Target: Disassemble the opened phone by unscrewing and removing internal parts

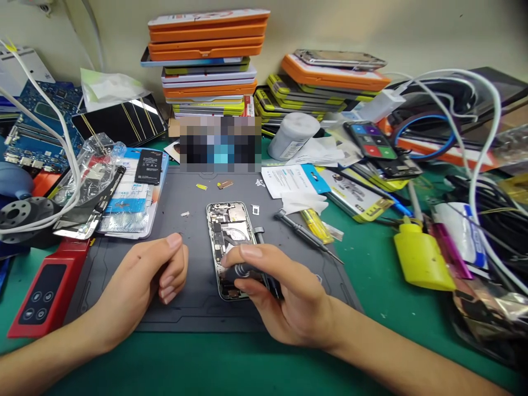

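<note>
An opened smartphone (231, 225) lies on the dark grey work mat (193, 297), its circuit board and inner parts exposed. Over its lower half, my right hand (292, 297) grips a dark grey screwdriver (241, 270) between thumb and fingers. The driver's tip is hidden from me. My left hand (154, 269) rests on the mat left of the phone, curled into a loose fist with nothing visible in it. A small SIM tray (256, 210) lies by the phone's upper right corner. Farther right lies another grey screwdriver (307, 234).
Orange boxes (206, 41) are stacked at the back. A red device (45, 291) with a dark panel stands at left, near a black battery (148, 167) on packaging. On the right are a yellow bottle (423, 256), a white roll (293, 135) and looping white cables (490, 126).
</note>
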